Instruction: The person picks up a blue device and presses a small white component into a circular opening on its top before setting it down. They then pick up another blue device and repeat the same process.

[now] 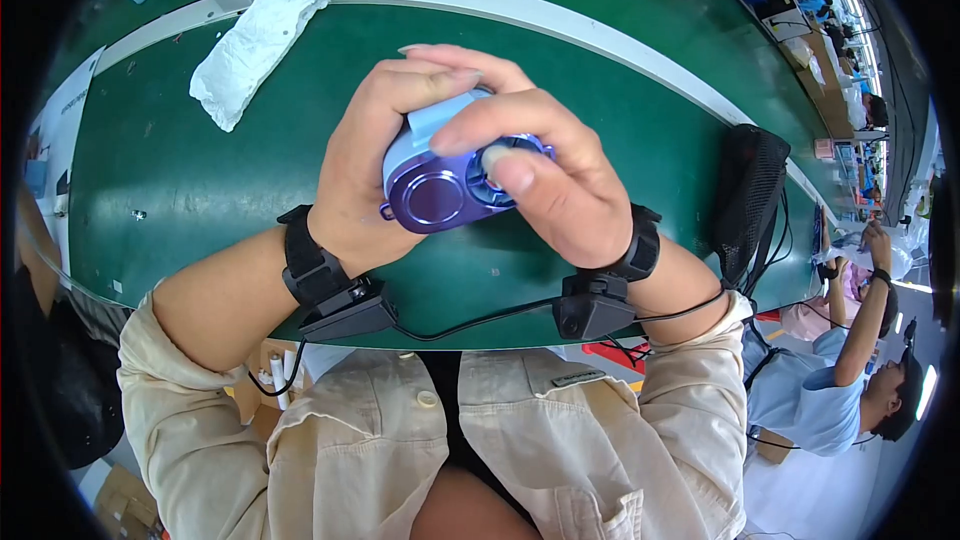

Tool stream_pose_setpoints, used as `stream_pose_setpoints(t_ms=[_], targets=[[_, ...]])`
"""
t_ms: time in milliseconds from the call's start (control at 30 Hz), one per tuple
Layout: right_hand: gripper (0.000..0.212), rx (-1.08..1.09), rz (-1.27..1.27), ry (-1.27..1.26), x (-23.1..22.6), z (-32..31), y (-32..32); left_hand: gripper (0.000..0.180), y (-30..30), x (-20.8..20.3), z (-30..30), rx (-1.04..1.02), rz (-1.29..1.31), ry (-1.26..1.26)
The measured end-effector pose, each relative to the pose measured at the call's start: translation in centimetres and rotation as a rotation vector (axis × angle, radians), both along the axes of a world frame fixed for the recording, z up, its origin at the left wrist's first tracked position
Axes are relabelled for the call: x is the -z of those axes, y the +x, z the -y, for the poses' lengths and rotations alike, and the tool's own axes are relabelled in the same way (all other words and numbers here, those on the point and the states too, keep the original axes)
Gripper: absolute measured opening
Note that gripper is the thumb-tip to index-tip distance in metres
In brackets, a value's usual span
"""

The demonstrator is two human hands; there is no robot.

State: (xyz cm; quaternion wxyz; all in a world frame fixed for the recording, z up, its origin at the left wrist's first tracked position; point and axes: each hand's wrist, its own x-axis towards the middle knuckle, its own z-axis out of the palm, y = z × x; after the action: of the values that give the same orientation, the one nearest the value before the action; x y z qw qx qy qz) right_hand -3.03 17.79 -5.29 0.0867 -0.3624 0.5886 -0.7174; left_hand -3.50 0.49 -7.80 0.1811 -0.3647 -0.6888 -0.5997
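Note:
Above the green table, both my hands hold a small light-blue plastic device with a shiny purple front (pixel 428 198). A round disc sits on the left of its front and a round opening on the right. My left hand (pixel 352 145) wraps round its left side and back. My right hand (pixel 575 185) grips it from the right, its index finger bent over the top. The right thumb presses at the round opening, partly covering whatever is inside. Small loops stick out at both ends of the device.
A crumpled white bag (pixel 258 52) lies on the green table (pixel 200 225) at the far left. At the right lies a black mesh pouch (pixel 750 190) with cables. A white rail (pixel 500 2) crosses behind. Cabled black boxes (pixel 350 312) hang at my wrists. A co-worker (pixel 815 375) is at the right.

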Motion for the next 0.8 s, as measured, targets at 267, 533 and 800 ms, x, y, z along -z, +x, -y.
stream_pose_setpoints(t_ms=[267,533,800], targets=[[0.035,0.061,-0.211,0.341,-2.9,-1.6,-0.6,0.064,-0.2,-2.6,-0.5,-0.009,-0.090,-0.157],[0.052,-0.144,0.207,0.082,-2.1,-0.7,-1.0,0.070,-0.7,-1.4,0.7,0.026,-0.156,-0.223],[0.036,0.081,0.133,0.000,-0.8,1.0,0.8,0.065,-0.2,-1.2,0.2,-0.058,-0.065,-0.155]])
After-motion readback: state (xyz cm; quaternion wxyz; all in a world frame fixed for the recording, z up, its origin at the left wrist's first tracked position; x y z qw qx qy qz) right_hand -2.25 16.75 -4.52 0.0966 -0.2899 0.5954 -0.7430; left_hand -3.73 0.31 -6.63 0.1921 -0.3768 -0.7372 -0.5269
